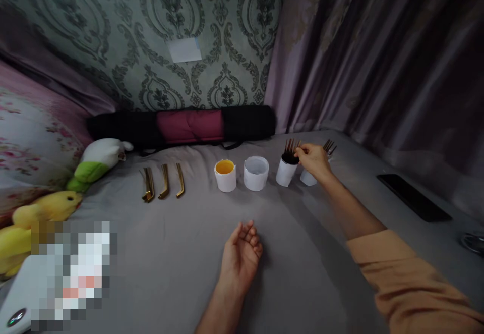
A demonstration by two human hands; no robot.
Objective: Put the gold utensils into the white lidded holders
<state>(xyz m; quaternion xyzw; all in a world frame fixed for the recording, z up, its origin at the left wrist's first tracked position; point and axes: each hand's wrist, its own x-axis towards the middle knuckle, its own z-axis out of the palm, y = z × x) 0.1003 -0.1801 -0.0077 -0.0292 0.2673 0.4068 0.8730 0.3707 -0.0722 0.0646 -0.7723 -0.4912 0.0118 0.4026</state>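
My right hand (313,160) is at the rim of a white cup with a dark inside (286,172), its thumb and fingers pinched together beside thin brown prongs (291,146) that stick up from it. What lies between the fingertips is too small to make out. Partly behind this hand stands another white cup (308,178), with fork tines (329,147) showing above. My left hand (242,256) rests palm up on the grey sheet, fingers loosely curled and holding nothing. Ahead of it are a white cup with a yellow inside (226,178) and a white cup with a pale inside (256,176).
Slender gold pieces with bent ends (164,181) lie in groups at the left. A black and maroon roll (189,126) lies along the wall. Plush toys (96,162) sit at far left. A black phone-like slab (414,198) lies at right.
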